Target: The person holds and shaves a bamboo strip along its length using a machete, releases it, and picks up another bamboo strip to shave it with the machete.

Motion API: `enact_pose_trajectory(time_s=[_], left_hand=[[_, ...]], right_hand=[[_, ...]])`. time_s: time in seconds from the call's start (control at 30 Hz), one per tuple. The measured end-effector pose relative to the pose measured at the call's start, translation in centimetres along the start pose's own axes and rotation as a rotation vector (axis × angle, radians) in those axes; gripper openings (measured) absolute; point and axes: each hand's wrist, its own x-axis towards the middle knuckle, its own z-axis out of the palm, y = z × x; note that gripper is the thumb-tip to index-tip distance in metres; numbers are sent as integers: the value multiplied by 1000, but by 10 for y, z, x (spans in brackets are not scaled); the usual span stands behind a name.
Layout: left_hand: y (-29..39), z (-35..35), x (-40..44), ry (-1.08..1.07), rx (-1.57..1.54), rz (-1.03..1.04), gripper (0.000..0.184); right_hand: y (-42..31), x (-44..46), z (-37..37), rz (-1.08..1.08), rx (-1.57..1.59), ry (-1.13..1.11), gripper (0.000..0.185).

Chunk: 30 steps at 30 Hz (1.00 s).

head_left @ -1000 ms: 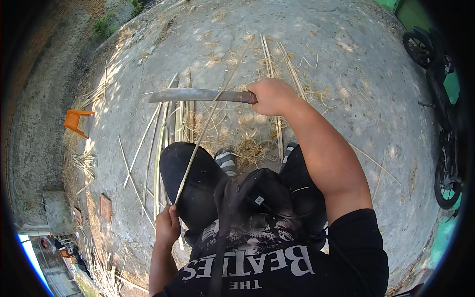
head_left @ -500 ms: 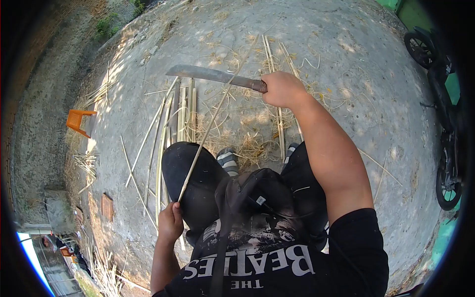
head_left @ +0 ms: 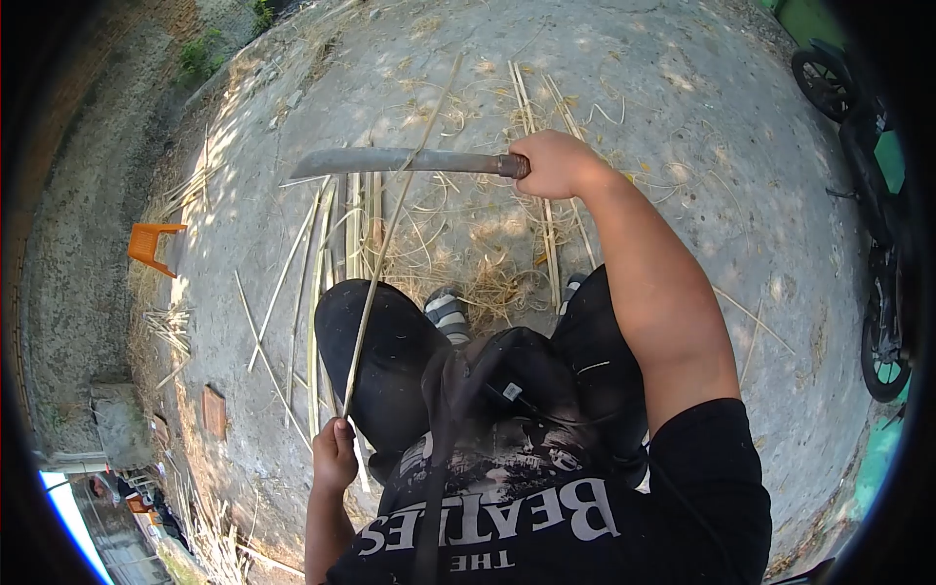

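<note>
Since the frame half a second ago, the far end of the pale strip [head_left: 367, 307] has swung leftward in the picture, and the machete's [head_left: 361, 162] tip has dropped and shifted left, leaving the blade nearly level. Counted: one machete, one held strip, one orange stool [head_left: 154, 244] at the left, one brown slab [head_left: 214, 411] at lower left, two striped shoes [head_left: 447, 314] near the centre; the loose strips on the ground [head_left: 682, 244] overlap too much to count. Curly shavings [head_left: 492, 285] lie between the shoes, and a black motorbike [head_left: 863, 185] stands at the right edge. Passing over the left knee [head_left: 380, 351], the held strip runs from lower left to upper centre and crosses the blade; contact there I cannot tell. Right hand [head_left: 559, 164]: clenched around the machete's handle, upper centre. Left hand [head_left: 334, 456]: pinching the strip's near end, lower left.
</note>
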Motion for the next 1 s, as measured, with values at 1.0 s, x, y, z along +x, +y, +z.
enact_pose_trajectory(time_s=[1.0], left_hand=[[40, 5, 16, -1, 82, 65, 56]], right_hand=[[-31, -27, -11, 23, 38, -17, 17]])
